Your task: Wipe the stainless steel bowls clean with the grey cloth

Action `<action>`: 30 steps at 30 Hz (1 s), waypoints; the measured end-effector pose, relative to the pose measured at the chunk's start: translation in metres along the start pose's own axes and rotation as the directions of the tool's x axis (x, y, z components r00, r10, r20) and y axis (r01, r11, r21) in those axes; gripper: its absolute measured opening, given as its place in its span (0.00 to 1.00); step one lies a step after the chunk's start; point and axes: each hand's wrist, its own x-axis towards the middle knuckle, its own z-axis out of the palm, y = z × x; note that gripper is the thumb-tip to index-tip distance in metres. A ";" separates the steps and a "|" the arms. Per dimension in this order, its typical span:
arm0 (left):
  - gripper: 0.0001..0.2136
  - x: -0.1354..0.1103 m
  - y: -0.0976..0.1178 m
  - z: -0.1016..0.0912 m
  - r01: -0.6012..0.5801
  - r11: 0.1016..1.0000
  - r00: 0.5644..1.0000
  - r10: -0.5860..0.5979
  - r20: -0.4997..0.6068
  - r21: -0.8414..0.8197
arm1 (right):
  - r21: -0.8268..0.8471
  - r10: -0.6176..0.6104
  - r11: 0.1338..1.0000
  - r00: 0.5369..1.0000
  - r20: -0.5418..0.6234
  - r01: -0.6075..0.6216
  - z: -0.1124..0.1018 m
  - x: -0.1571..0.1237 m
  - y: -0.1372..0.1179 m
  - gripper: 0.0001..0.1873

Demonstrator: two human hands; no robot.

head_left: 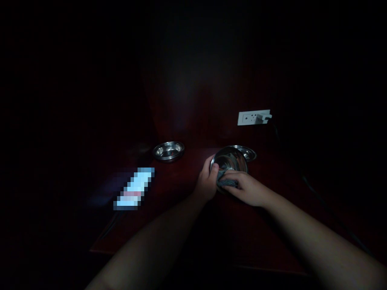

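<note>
In dim light my left hand [207,183] grips the left rim of a tilted steel bowl [229,161], its opening turned toward me. My right hand [246,188] is closed on a grey cloth [227,182] pressed against the bowl's lower rim. Just behind the held bowl, another steel bowl [249,152] rests on the dark red table [181,181]. A third steel bowl [168,151] sits upright to the left, apart from both hands.
A lit, blurred-out phone screen [134,188] lies on the table at the left. A white wall socket [252,118] with a plug sits behind, and its black cable [311,185] runs down the right side. The table's front edge is near my forearms.
</note>
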 end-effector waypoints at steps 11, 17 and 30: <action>0.21 0.001 -0.001 -0.001 -0.005 1.000 1.000 0.005 -0.003 -0.010 | 0.017 -0.003 1.000 1.000 -0.020 0.004 0.003 0.000 0.001 0.07; 0.21 0.002 0.000 0.000 0.012 1.000 1.000 -0.012 -0.020 0.001 | -0.018 -0.029 0.999 0.996 -0.085 0.028 0.006 -0.002 0.007 0.09; 0.21 0.003 -0.004 0.001 0.014 0.998 0.999 -0.016 -0.048 -0.055 | -0.025 -0.025 0.999 0.987 -0.161 0.022 0.008 -0.002 0.009 0.07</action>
